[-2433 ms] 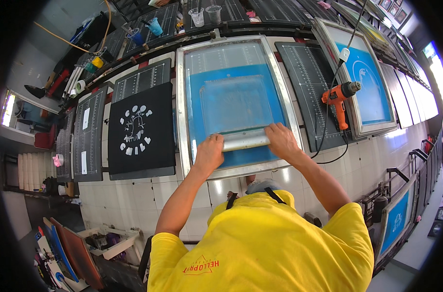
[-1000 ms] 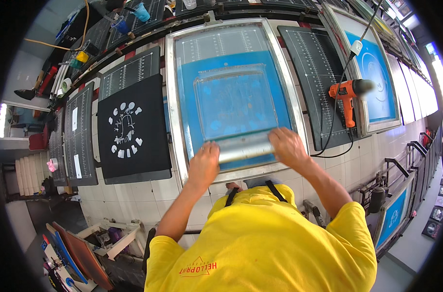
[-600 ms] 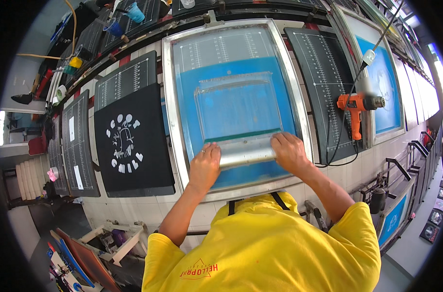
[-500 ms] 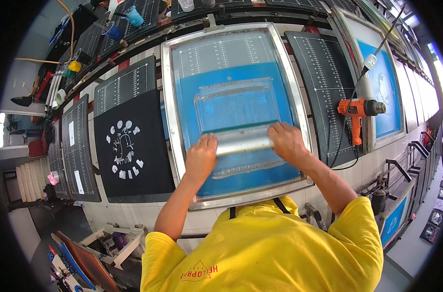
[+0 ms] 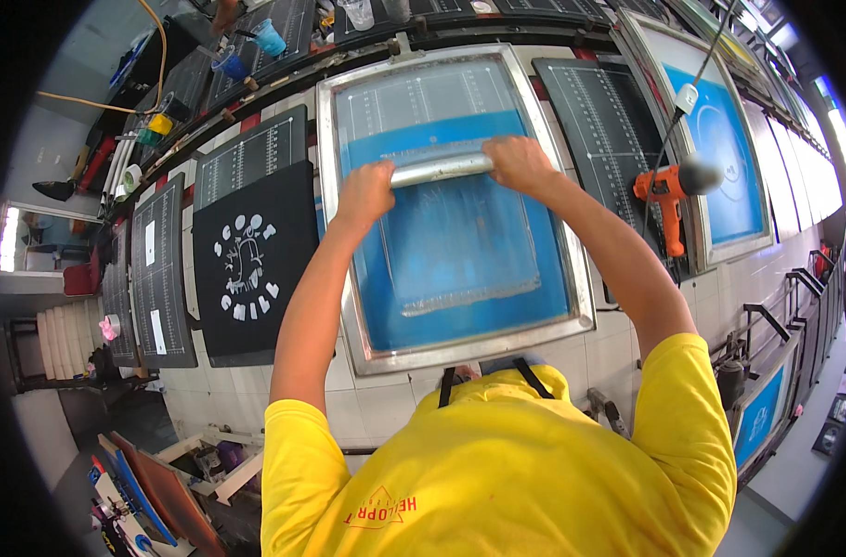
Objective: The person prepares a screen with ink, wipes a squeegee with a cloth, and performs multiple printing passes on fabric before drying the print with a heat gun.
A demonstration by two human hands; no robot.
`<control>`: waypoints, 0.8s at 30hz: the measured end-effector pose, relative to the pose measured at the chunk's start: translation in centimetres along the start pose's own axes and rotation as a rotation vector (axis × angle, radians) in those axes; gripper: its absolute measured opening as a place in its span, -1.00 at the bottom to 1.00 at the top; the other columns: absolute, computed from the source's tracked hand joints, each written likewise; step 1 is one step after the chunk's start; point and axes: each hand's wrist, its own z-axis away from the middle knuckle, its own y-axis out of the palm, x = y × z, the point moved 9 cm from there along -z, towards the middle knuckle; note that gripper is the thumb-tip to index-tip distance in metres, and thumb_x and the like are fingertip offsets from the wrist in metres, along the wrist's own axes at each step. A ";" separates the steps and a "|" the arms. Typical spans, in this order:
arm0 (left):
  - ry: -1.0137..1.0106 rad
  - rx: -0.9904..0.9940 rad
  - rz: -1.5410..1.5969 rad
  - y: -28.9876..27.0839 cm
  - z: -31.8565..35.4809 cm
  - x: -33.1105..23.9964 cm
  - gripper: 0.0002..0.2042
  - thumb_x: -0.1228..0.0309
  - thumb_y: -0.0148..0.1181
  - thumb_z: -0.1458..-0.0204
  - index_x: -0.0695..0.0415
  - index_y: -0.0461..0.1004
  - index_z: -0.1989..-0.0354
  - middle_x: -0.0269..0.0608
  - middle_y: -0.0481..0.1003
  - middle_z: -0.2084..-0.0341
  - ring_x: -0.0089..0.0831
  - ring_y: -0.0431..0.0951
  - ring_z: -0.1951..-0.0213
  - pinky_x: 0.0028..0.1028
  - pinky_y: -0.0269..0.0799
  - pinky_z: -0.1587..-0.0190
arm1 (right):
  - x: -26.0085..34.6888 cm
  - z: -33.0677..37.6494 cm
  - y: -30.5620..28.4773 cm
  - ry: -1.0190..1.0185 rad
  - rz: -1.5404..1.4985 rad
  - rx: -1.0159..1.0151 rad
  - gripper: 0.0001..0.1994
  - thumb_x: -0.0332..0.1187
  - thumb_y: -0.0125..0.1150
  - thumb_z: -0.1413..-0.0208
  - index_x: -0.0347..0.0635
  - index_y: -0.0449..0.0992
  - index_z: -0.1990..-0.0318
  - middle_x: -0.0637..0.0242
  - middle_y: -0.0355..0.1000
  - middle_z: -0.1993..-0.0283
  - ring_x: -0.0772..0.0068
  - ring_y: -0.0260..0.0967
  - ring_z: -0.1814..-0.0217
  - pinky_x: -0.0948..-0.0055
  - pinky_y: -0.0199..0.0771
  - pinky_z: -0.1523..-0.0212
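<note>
Both of my hands grip a squeegee [image 5: 440, 171] with a silver metal handle, one at each end. My left hand [image 5: 367, 192] is wrapped round its left end and my right hand [image 5: 519, 164] round its right end. The squeegee lies across the upper part of a blue mesh printing screen [image 5: 460, 327] set in a metal frame. Its blade is mostly hidden behind the handle. Below it, a smeared rectangle of clear-looking ink marks the mesh. Left of the screen, a black cloth [image 5: 217, 327] with a white circular print lies on a board.
An orange heat gun [image 5: 665, 197] with a cable rests on a dark gridded board [image 5: 598, 116] to the right. Beyond it leans another blue screen [image 5: 728, 176]. Cups, including a light blue one [image 5: 269, 39], stand at the far left. More gridded boards [image 5: 163, 278] line the left.
Both hands have pushed the squeegee away from me, from the lower middle of the screen to its upper part. My arms are stretched further forward.
</note>
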 end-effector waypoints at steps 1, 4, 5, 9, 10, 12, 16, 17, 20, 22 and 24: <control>-0.025 0.030 0.005 -0.3 1.2 -0.4 -0.73 0.68 0.19 0.26 0.19 0.54 0.30 0.06 0.57 0.35 0.03 0.59 0.27 -0.12 0.52 0.19 | 0.6 1.0 -0.3 -0.004 -0.002 -0.013 -0.86 -0.46 0.22 0.07 -0.18 0.53 0.29 0.13 0.54 0.22 0.04 0.53 0.16 0.13 0.55 0.18; 0.009 -0.008 0.041 -1.6 6.8 -3.4 -0.69 0.68 0.20 0.25 0.19 0.53 0.23 0.02 0.58 0.27 0.00 0.59 0.20 -0.13 0.53 0.16 | 3.1 5.9 -2.0 -0.067 0.001 -0.067 -0.85 -0.49 0.19 0.06 -0.17 0.51 0.28 0.16 0.51 0.22 0.08 0.51 0.14 0.16 0.56 0.20; 0.049 -0.036 0.055 -1.7 9.2 -4.7 -0.69 0.68 0.23 0.26 0.21 0.48 0.25 0.02 0.56 0.27 -0.01 0.59 0.21 -0.13 0.53 0.19 | 4.2 8.5 -2.1 -0.092 -0.016 -0.073 -0.86 -0.50 0.19 0.06 -0.16 0.51 0.29 0.18 0.49 0.23 0.10 0.50 0.14 0.18 0.56 0.21; 0.025 -0.030 0.109 -0.4 18.8 -9.4 -0.73 0.66 0.20 0.18 0.25 0.46 0.22 0.03 0.56 0.24 -0.06 0.60 0.17 -0.23 0.58 0.17 | 8.9 18.5 -1.7 -0.114 -0.103 -0.118 -0.85 -0.53 0.17 0.17 -0.19 0.45 0.36 0.22 0.41 0.31 0.16 0.45 0.23 0.25 0.55 0.27; 0.018 -0.034 0.121 0.1 20.7 -10.2 -0.76 0.65 0.18 0.13 0.25 0.47 0.22 0.02 0.57 0.21 -0.08 0.61 0.13 -0.27 0.59 0.14 | 9.9 20.3 -1.9 -0.114 -0.122 -0.157 -0.83 -0.54 0.16 0.21 -0.20 0.44 0.36 0.24 0.38 0.35 0.17 0.43 0.27 0.26 0.54 0.29; -0.001 -0.040 0.128 0.8 23.5 -11.6 -0.68 0.69 0.21 0.20 0.23 0.50 0.19 -0.03 0.58 0.16 -0.12 0.60 0.08 -0.29 0.57 0.08 | 10.8 22.4 -1.5 -0.097 -0.129 -0.143 -0.84 -0.53 0.16 0.20 -0.22 0.45 0.37 0.24 0.39 0.31 0.18 0.43 0.23 0.28 0.54 0.26; 0.033 -0.098 0.083 0.7 23.6 -12.2 -0.84 0.61 0.15 0.06 0.26 0.50 0.26 -0.04 0.59 0.14 -0.17 0.62 0.06 -0.37 0.59 0.09 | 11.1 22.8 -0.8 -0.076 -0.114 -0.154 -0.85 -0.53 0.16 0.21 -0.24 0.45 0.39 0.22 0.43 0.27 0.20 0.43 0.17 0.32 0.53 0.20; 0.040 -0.104 0.079 0.7 23.1 -11.9 -0.84 0.61 0.16 0.06 0.26 0.50 0.26 -0.04 0.59 0.14 -0.18 0.62 0.06 -0.37 0.59 0.09 | 10.9 22.4 -0.5 -0.070 -0.106 -0.174 -0.85 -0.53 0.16 0.22 -0.24 0.45 0.39 0.22 0.43 0.27 0.20 0.43 0.18 0.33 0.53 0.21; 0.062 -0.112 0.059 0.9 20.7 -10.5 -0.81 0.63 0.17 0.09 0.26 0.50 0.25 -0.05 0.60 0.16 -0.18 0.62 0.08 -0.38 0.60 0.10 | 9.8 19.9 -0.1 -0.085 -0.090 -0.183 -0.84 -0.53 0.18 0.24 -0.23 0.44 0.40 0.23 0.43 0.30 0.21 0.44 0.20 0.34 0.53 0.22; 0.078 -0.105 0.038 0.7 18.2 -9.1 -0.80 0.66 0.18 0.12 0.26 0.50 0.26 -0.06 0.60 0.17 -0.18 0.63 0.08 -0.37 0.60 0.11 | 8.8 17.3 -0.1 -0.098 -0.091 -0.169 -0.84 -0.53 0.19 0.25 -0.22 0.44 0.41 0.23 0.43 0.31 0.21 0.44 0.21 0.34 0.52 0.23; 0.072 -0.089 0.050 0.7 15.4 -7.5 -0.78 0.67 0.18 0.15 0.25 0.50 0.27 -0.06 0.60 0.19 -0.19 0.63 0.09 -0.36 0.60 0.12 | 7.8 14.3 -0.2 -0.101 -0.099 -0.138 -0.85 -0.54 0.20 0.26 -0.20 0.43 0.43 0.23 0.43 0.32 0.22 0.44 0.22 0.34 0.52 0.24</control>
